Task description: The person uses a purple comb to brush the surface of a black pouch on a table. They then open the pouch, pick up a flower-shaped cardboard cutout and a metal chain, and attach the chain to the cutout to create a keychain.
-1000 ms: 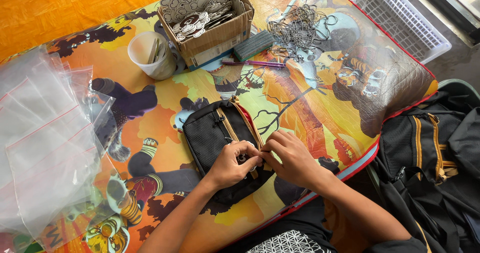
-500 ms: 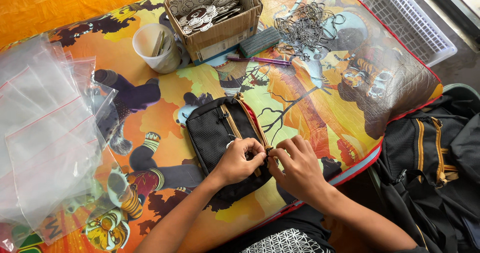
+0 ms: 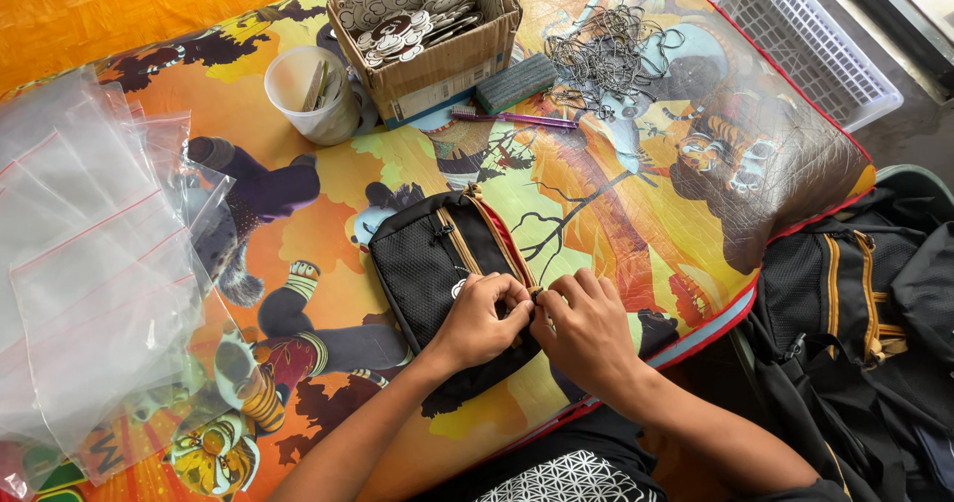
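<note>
Two hands pinching the near edge of a black pouch on a printed cushion.

The left hand (image 3: 484, 315) and right hand (image 3: 586, 325), fingers narrowed together, grip the black zip pouch (image 3: 442, 263) at its near end, steadying it flat; beyond lie clear plastic bags (image 3: 89, 273), a white cup (image 3: 308, 94), and a cardboard box (image 3: 437, 45) of cut-outs within reach.

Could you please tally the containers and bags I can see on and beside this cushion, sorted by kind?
Black pouch, under the left hand and right hand: 1
Cardboard box: 1
White plastic cup: 1
White plastic basket: 1
Black backpack: 1
Clear zip bags: a pile, too overlapped to count
Total, pile aside: 5
</note>
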